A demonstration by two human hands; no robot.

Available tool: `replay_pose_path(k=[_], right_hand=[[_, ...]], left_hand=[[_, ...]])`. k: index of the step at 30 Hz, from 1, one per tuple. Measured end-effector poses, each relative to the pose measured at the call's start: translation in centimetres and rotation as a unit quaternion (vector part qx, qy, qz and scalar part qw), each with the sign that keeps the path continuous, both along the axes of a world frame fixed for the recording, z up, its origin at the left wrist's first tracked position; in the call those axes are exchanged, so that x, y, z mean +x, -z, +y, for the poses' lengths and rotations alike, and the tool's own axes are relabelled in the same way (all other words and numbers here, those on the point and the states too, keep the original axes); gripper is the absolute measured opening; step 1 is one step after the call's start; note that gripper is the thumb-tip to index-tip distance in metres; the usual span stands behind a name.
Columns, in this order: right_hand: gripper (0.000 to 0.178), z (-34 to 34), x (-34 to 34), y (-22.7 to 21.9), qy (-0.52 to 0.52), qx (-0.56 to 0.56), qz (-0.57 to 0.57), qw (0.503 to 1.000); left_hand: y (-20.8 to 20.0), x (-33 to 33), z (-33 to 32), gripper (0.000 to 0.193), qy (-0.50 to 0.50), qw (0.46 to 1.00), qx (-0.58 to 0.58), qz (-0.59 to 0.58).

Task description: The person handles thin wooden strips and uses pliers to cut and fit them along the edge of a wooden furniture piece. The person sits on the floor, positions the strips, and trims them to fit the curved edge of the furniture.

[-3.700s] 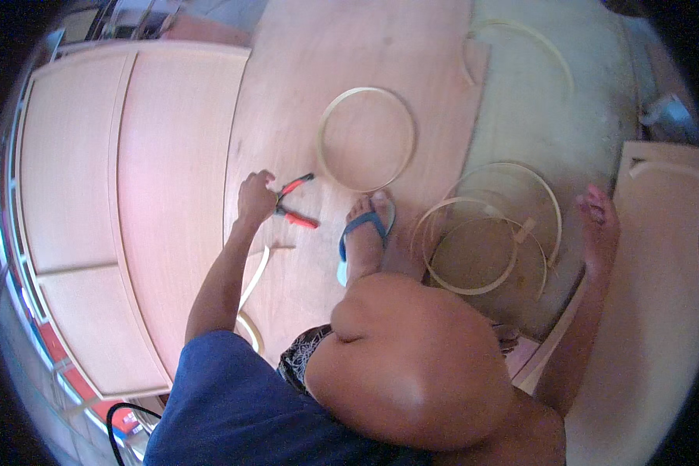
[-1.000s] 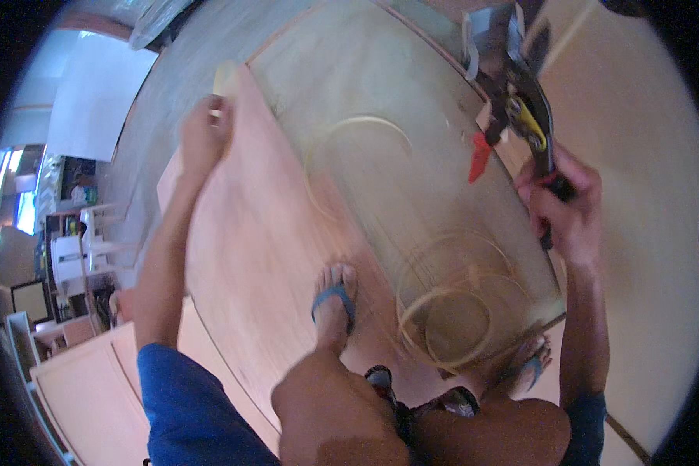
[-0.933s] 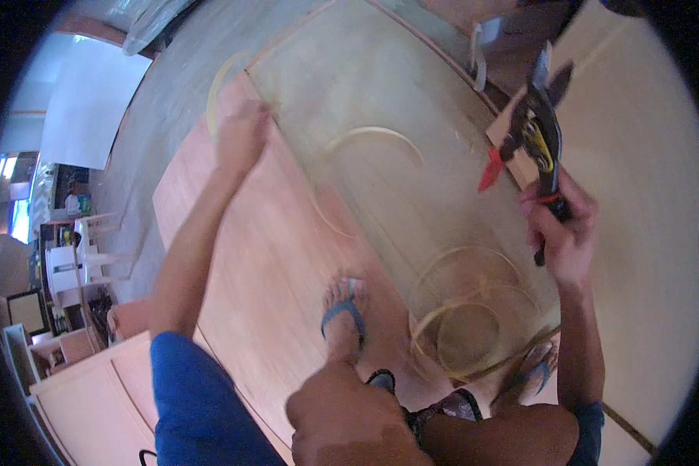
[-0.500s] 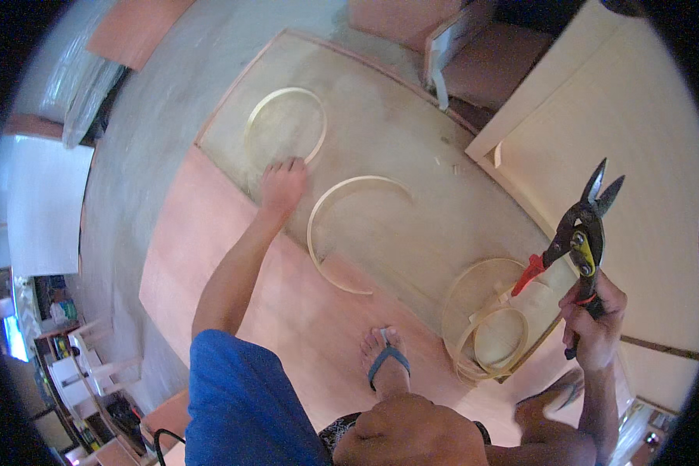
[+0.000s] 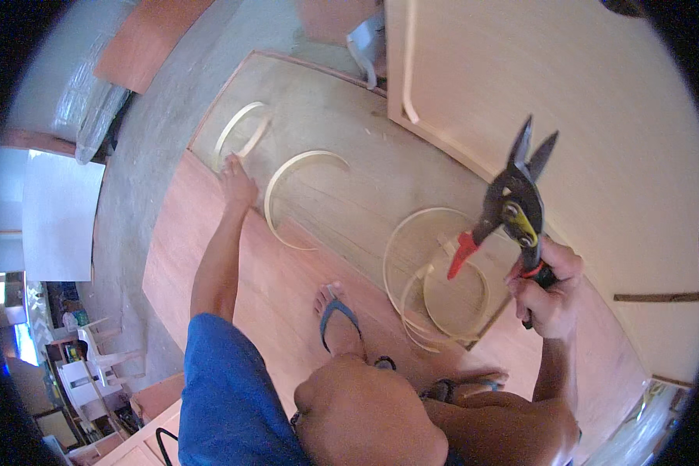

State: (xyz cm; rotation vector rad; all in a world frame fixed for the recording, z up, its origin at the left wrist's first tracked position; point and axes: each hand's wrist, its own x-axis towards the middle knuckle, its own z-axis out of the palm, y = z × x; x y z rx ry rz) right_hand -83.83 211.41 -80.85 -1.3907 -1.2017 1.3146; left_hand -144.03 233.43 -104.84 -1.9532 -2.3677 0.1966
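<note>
My left hand reaches far left, its fingers closed on the near end of a thin pale curved strip. That strip is bent into a narrow loop, its inner side blurred. My right hand grips metal-cutting snips by the dark handle. Their blades stand apart, pointing up and away, and the other, red-tipped handle is spread outward. A second pale strip lies curled in an open arc between my hands. Beneath the snips lies a loose coil of pale strip, partly covered by the red handle tip.
Under my bare legs and sandalled feet lies a reddish wooden sheet. A large pale panel fills the right side. White plastic chairs and clutter stand lower left. A white board and a brown sheet are farther left.
The view has shifted, so the scene sits differently. The far-left strip has gone from a round ring to a narrower loop at my left hand. The snips stay in my right hand with blades apart.
</note>
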Motion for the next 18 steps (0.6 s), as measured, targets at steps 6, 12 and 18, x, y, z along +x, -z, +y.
replay_pose_path(k=[6, 12, 18], right_hand=[[0.008, -4.9, 6.2, 1.2, 0.02, 0.189, -0.034, 0.981], [0.02, -10.0, 14.8, 2.7, 0.072, 0.017, 0.063, 0.995], [0.074, -9.8, 16.6, 9.9, 0.063, 0.092, 0.363, 0.925]], left_hand=[[-1.3, -3.4, 2.6, 0.11, -0.123, 0.97, 0.022, -0.206], [-9.3, 4.9, -3.3, 0.042, -0.073, 0.958, 0.111, -0.254], [-14.6, 27.6, -19.4, 0.014, 0.118, 0.928, 0.116, -0.333]])
